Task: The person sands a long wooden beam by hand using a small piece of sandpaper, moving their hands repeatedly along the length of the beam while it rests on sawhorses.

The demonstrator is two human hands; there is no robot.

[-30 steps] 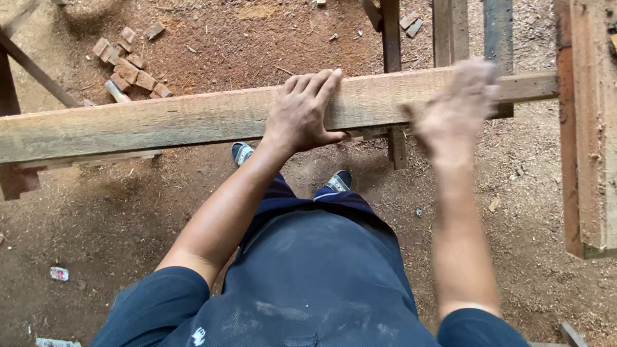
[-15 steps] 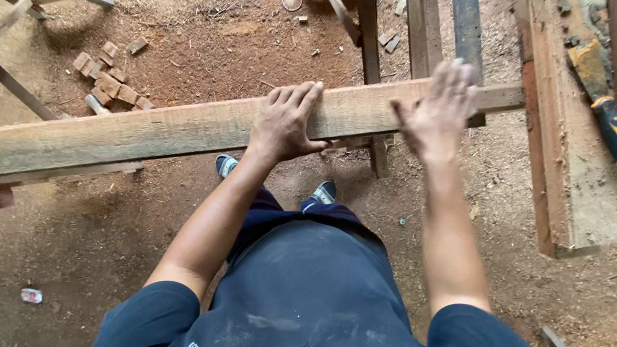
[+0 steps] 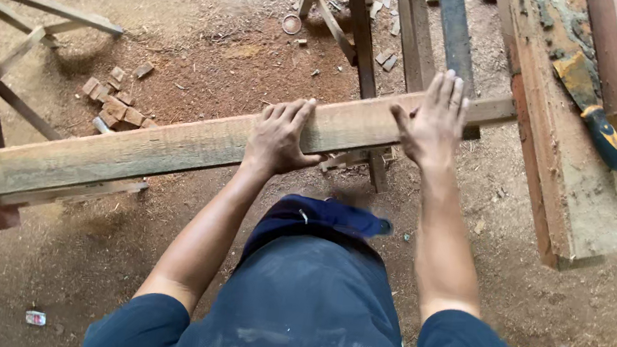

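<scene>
Your left hand (image 3: 278, 137) still presses flat on the long plank (image 3: 170, 149); your right hand (image 3: 432, 122), fingers spread, has steadied onto its far end. Handsaw (image 3: 591, 110) lies off right, untouched.

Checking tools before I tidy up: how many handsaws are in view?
1: a handsaw with a dark, yellow-trimmed handle lies on the timber stack at the right. Others may be hidden.

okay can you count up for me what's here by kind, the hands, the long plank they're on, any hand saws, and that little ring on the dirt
Hands: 2, left hand and right hand, both flat on the plank
Long plank: 1
Hand saw: 1, on the thick beam
Ring on the ground: 1
Total: 5
</scene>
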